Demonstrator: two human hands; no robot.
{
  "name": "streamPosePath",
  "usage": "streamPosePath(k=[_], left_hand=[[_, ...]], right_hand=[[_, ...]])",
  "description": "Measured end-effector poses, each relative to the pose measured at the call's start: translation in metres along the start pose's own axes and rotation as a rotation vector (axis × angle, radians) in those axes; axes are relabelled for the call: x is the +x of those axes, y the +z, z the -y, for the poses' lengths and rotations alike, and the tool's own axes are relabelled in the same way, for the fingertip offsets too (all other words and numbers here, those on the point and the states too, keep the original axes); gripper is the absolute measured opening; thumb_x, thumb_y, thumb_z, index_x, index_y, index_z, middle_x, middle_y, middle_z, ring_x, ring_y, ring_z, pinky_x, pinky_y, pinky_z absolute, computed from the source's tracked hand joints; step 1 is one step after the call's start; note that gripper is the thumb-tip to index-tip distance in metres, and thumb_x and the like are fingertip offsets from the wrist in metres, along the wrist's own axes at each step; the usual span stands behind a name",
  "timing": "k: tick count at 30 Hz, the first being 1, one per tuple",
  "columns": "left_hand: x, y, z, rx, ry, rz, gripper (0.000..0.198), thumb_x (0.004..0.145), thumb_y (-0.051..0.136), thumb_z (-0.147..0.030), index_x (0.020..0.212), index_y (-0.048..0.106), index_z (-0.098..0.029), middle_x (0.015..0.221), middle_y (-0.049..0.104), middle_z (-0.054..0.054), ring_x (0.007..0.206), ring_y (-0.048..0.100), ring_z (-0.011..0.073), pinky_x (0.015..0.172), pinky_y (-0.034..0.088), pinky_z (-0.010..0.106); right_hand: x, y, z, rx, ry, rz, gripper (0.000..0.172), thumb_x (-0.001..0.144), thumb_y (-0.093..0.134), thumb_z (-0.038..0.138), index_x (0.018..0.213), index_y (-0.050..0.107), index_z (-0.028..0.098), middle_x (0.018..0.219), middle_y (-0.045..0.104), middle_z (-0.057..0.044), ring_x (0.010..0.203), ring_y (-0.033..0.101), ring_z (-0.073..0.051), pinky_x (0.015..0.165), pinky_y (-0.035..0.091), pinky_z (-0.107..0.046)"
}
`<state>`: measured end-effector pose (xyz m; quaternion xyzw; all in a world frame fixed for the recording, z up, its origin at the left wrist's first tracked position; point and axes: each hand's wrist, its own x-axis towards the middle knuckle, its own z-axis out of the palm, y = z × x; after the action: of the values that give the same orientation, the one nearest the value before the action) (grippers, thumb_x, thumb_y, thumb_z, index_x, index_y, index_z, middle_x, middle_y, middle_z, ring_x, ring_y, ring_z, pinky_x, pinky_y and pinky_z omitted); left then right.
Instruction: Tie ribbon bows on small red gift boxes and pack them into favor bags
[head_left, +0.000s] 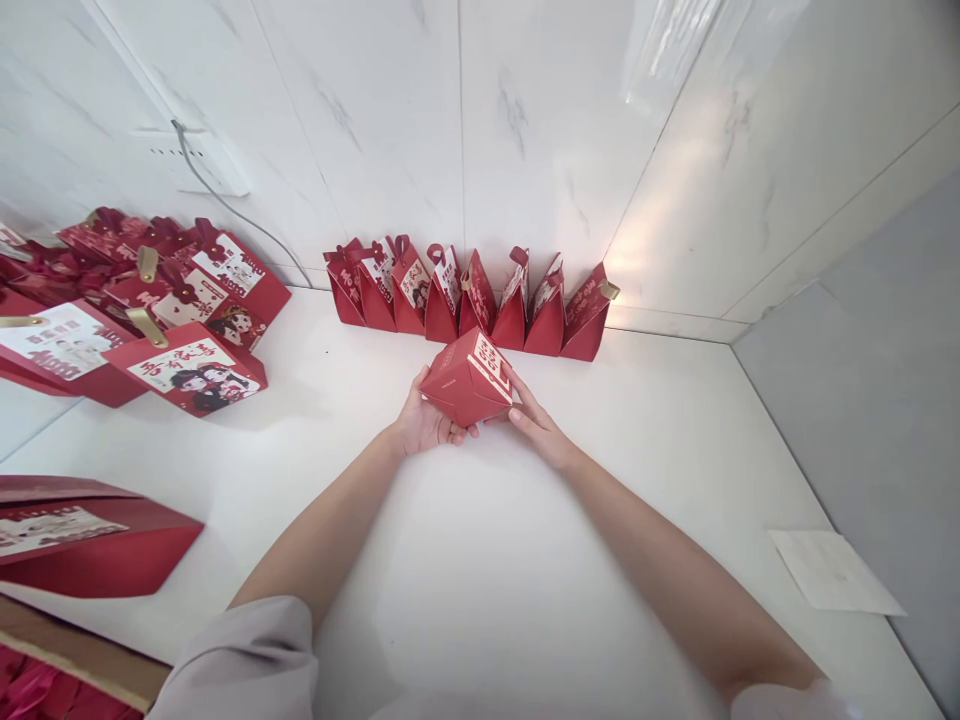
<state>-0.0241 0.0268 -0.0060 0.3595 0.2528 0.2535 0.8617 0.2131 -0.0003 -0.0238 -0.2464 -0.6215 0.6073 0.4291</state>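
Above the middle of the white table (480, 560), a red paper gift box (466, 382) is held tilted between both hands, its folded bottom facing me and a white printed panel on its right side. My left hand (430, 420) grips it from the left and below, fingers curled under its lower edge. My right hand (536, 420) holds the right side, with fingers along the printed panel and the thumb near the lower corner. Just behind stands a row of similar red gift boxes (442, 305) along the wall, several with ribbon loops on top.
At the left lies a heap of red gift boxes (196, 368) with gold or ribbon handles. Nearer me are a larger red box (97, 545) and a cardboard carton (82, 650) with red items. A white paper (834, 570) rests at the right edge. A grey cable (240, 215) hangs along the wall.
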Motion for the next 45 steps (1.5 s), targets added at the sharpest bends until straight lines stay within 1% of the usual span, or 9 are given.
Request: streamPosePath(k=[7,11,19,26,28,32,36,39,45], left_hand=[[-0.001,0.007,0.003,0.009,0.064,0.002,0.096,0.08,0.015,-0.085,0.125,0.057,-0.011,0.085,0.069,0.016,0.065,0.058,0.021,0.059,0.042,0.031],[0.0,0.005,0.005,0.031,0.062,-0.01,0.092,0.08,0.02,-0.084,0.123,0.058,-0.012,0.091,0.07,0.017,0.074,0.062,0.023,0.062,0.045,0.031],[0.003,0.005,0.008,0.178,0.059,0.008,0.089,0.078,0.031,-0.085,0.115,0.064,-0.011,0.098,0.069,0.017,0.075,0.065,0.022,0.077,0.052,0.036],[0.003,0.009,0.016,0.333,0.192,-0.017,0.075,0.079,0.047,-0.077,0.12,0.059,-0.015,0.105,0.069,0.018,0.078,0.066,0.0226,0.078,0.055,0.04],[0.003,0.009,0.022,0.362,0.266,-0.067,0.066,0.08,0.058,-0.068,0.126,0.054,-0.02,0.111,0.068,0.016,0.085,0.067,0.0245,0.077,0.056,0.041],[0.005,0.008,0.026,0.284,0.446,-0.204,0.058,0.079,0.071,-0.042,0.13,0.052,-0.024,0.127,0.063,0.013,0.111,0.063,0.0295,0.091,0.053,0.042],[0.01,0.002,0.019,0.284,0.555,-0.414,0.054,0.075,0.066,-0.029,0.128,0.057,-0.021,0.129,0.063,0.01,0.117,0.06,0.0306,0.096,0.049,0.043],[0.013,-0.002,0.013,0.367,0.636,-0.554,0.047,0.068,0.066,-0.016,0.115,0.066,-0.018,0.126,0.065,0.008,0.122,0.056,0.0287,0.102,0.044,0.038],[0.016,-0.01,0.014,0.321,0.699,-0.697,0.042,0.068,0.058,-0.015,0.11,0.063,-0.021,0.11,0.071,0.004,0.108,0.062,0.0231,0.097,0.044,0.037]], right_hand=[[0.0,0.001,-0.005,0.054,0.026,-0.025,0.092,0.088,0.062,0.05,0.156,0.002,0.034,0.114,0.064,-0.006,0.086,0.064,-0.021,0.08,0.054,-0.04],[0.0,0.005,-0.007,0.033,0.027,-0.085,0.09,0.086,0.066,0.046,0.155,0.008,0.037,0.129,0.056,-0.007,0.087,0.062,-0.018,0.082,0.054,-0.038],[0.0,0.007,-0.009,0.035,0.039,-0.109,0.093,0.088,0.065,0.042,0.156,0.001,0.031,0.098,0.067,-0.003,0.083,0.065,-0.019,0.086,0.054,-0.043],[-0.002,0.01,-0.001,-0.001,0.052,-0.141,0.095,0.088,0.065,0.04,0.156,-0.001,0.032,0.102,0.068,-0.005,0.085,0.067,-0.02,0.09,0.054,-0.046],[-0.003,0.011,0.003,-0.017,0.039,-0.151,0.096,0.086,0.068,0.037,0.156,0.001,0.034,0.122,0.063,-0.008,0.099,0.065,-0.021,0.095,0.052,-0.045],[-0.001,0.007,0.0,-0.067,-0.033,-0.169,0.097,0.079,0.071,0.027,0.155,0.011,0.036,0.156,0.031,-0.007,0.131,0.046,-0.025,0.104,0.045,-0.041],[0.004,-0.003,-0.017,0.024,-0.035,-0.217,0.094,0.075,0.063,0.019,0.153,0.014,0.033,0.149,0.041,-0.009,0.126,0.051,-0.025,0.097,0.048,-0.043],[0.008,-0.007,-0.026,0.111,-0.019,-0.289,0.086,0.07,0.06,0.018,0.148,0.025,0.03,0.141,0.05,-0.008,0.125,0.053,-0.025,0.105,0.042,-0.047],[0.008,-0.001,-0.018,0.149,0.044,-0.374,0.069,0.071,0.061,0.021,0.136,0.038,0.027,0.135,0.057,-0.008,0.122,0.056,-0.026,0.107,0.04,-0.05]])
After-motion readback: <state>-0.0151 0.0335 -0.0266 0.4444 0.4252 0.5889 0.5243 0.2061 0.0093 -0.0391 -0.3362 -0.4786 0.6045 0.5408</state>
